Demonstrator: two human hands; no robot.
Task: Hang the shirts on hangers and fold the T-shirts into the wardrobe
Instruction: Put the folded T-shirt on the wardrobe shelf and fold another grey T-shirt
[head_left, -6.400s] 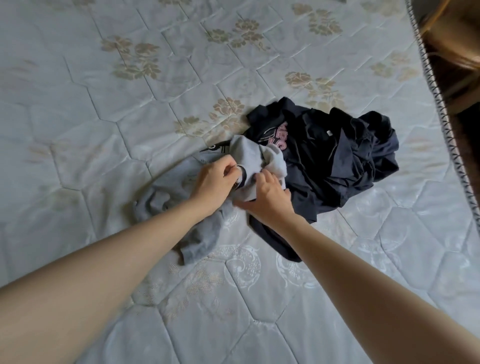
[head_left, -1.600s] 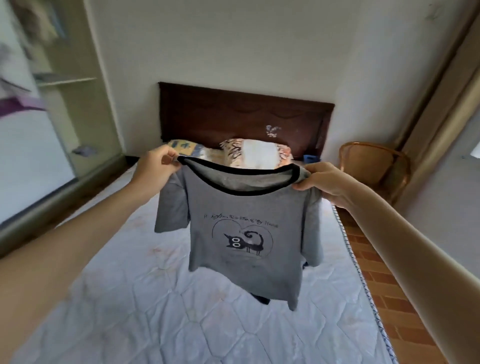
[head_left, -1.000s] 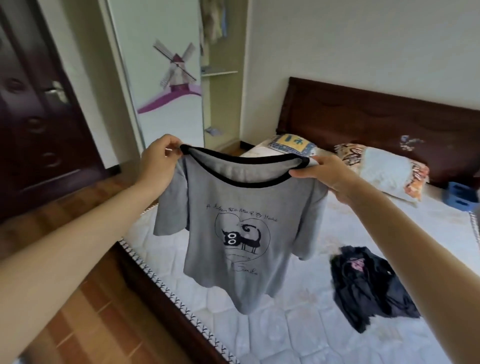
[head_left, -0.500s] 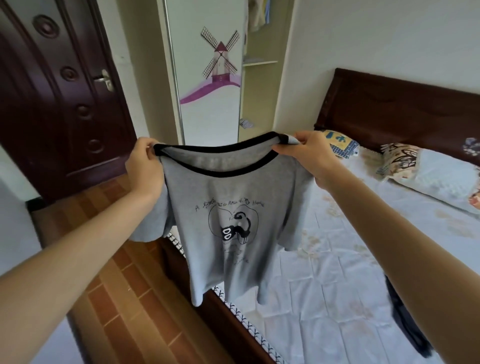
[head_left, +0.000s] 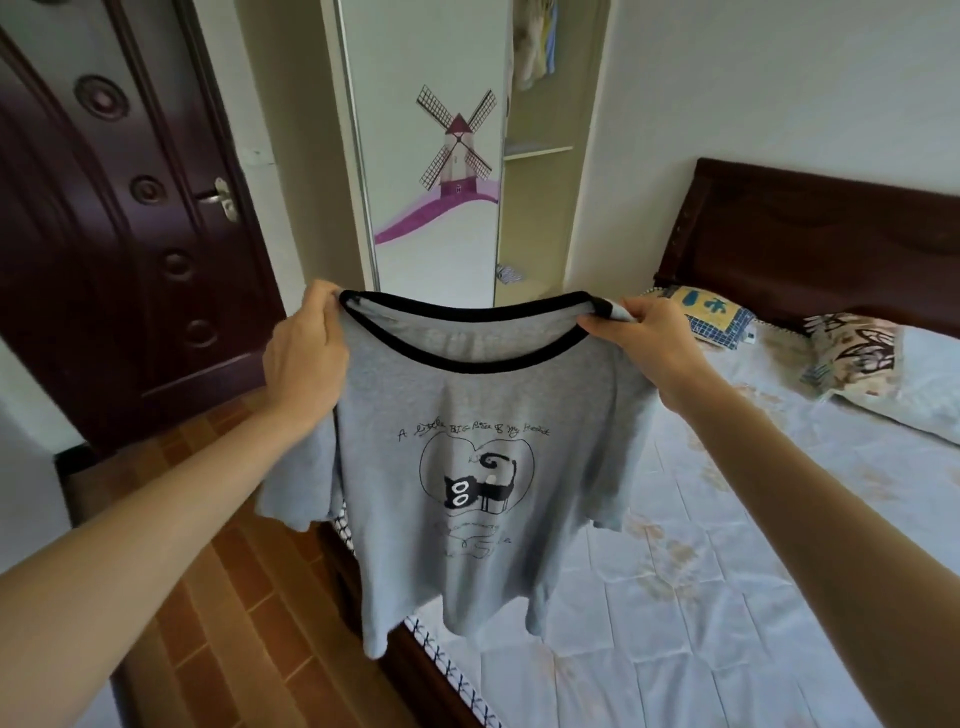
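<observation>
2 pinches carry the grey T-shirt in mid-air over the bed edge: left hand and right hand each closed on a shoulder seam. Light, limp knit that likely sags and creases; shoulders look the best hold for folding.

One T-shirt, two pillows, one wardrobe, one door.
</observation>
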